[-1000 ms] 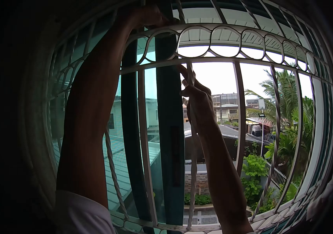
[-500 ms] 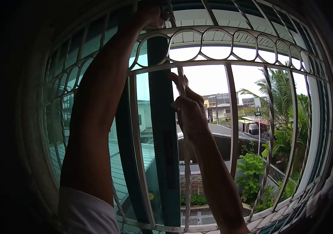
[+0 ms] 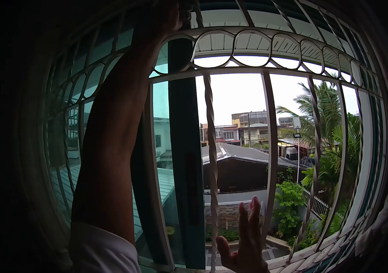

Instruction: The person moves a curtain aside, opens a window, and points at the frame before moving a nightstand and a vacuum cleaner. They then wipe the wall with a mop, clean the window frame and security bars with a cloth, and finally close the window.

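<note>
My left arm reaches up through the left half of the view, and my left hand (image 3: 170, 18) is at the top beside the upper bars, dark, its fingers mostly hidden. My right hand (image 3: 244, 245) is low at the bottom centre, fingers spread and raised, holding nothing. It is just right of a twisted white bar (image 3: 211, 136) of the window grille. Behind the grille stands the dark green upright frame (image 3: 187, 159) of a glass pane (image 3: 162, 150), left of the twisted bar.
Rings (image 3: 251, 48) run across the upper grille. Outside are a grey roof (image 3: 235, 152), buildings (image 3: 251, 120), a palm (image 3: 323, 104), green shrubs (image 3: 289, 204), a lamp post (image 3: 298, 159) and a metal fence (image 3: 321, 204).
My right hand has let go of the twisted bar and dropped to the bottom of the view. My left hand has shifted slightly left. The dark upright frame appears slightly farther left.
</note>
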The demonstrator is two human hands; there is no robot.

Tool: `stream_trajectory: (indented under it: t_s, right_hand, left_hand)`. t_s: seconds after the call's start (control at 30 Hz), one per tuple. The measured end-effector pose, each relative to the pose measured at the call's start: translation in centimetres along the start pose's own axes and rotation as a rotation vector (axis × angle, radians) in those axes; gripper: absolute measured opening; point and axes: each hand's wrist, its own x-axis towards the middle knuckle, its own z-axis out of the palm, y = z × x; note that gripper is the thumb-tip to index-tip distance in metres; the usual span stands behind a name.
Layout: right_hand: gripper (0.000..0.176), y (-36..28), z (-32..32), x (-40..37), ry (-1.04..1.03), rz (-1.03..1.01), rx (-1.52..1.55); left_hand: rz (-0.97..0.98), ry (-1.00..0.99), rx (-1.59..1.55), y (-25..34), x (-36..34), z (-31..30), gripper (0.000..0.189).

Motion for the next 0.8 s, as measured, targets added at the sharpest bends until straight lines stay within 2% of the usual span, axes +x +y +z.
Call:
stream_trajectory:
  t_s: [0.03, 0.07, 0.13, 0.2, 0.27, 0.37, 0.4, 0.43, 0.5, 0.57, 0.63, 0.8]
  right_hand:
    - [0.073, 0.6, 0.3, -0.8, 0.007, 0.001, 0.012]
    - [0.075, 1.1, 0.5, -1.5, -0.108, 0.083, 0.076]
    - [0.079, 1.9, 1.6, -2.6, -0.291, 0.246, 0.238]
    - [0.082, 2.1, 3.1, -3.7, -0.285, 0.178, 0.247]
    - [0.087, 2.1, 4.4, -5.2, -0.331, 0.14, 0.312]
    - [0.092, 2.2, 5.9, -7.8, -0.393, 0.228, 0.49]
    - [0.092, 2.3, 6.1, -7.9, -0.401, 0.223, 0.497]
    - [0.096, 2.5, 6.1, -7.8, -0.441, 0.224, 0.457]
    - [0.1, 2.9, 6.2, -7.2, -0.478, 0.23, 0.416]
    - [0.104, 2.8, 6.2, -7.3, -0.438, 0.207, 0.464]
    - [0.102, 2.5, 6.0, -7.4, -0.466, 0.249, 0.508]
    - [0.094, 2.3, 4.7, -6.7, -0.48, 0.208, 0.457]
  left_hand:
    - [-0.055, -0.018, -0.044, 0.5, 0.2, -0.5, 0.02]
    - [-0.112, -0.039, -0.087, 0.8, 0.5, -0.5, 0.02]
    - [-0.063, -0.024, -0.131, 0.9, 0.7, -0.2, 0.021]
    - [-0.023, 0.003, -0.175, 0.0, 1.7, 1.6, 0.022]
    - [0.197, -0.028, -0.015, -2.2, 4.4, 5.7, 0.018]
    - [0.119, -0.002, -0.116, -2.2, 5.3, 6.8, 0.014]
    - [0.359, 0.363, -0.206, -3.9, 7.0, 10.8, 0.014]
    - [0.232, 0.176, -0.167, -3.9, 7.0, 10.1, 0.014]
    - [0.118, -0.004, -0.123, -3.2, 7.2, 8.6, 0.015]
    - [0.072, -0.107, -0.117, -2.9, 7.3, 7.3, 0.015]
    - [0.049, -0.196, -0.115, -3.1, 7.3, 6.1, 0.015]
    - [0.03, -0.338, -0.098, -4.0, 6.5, 4.2, 0.016]
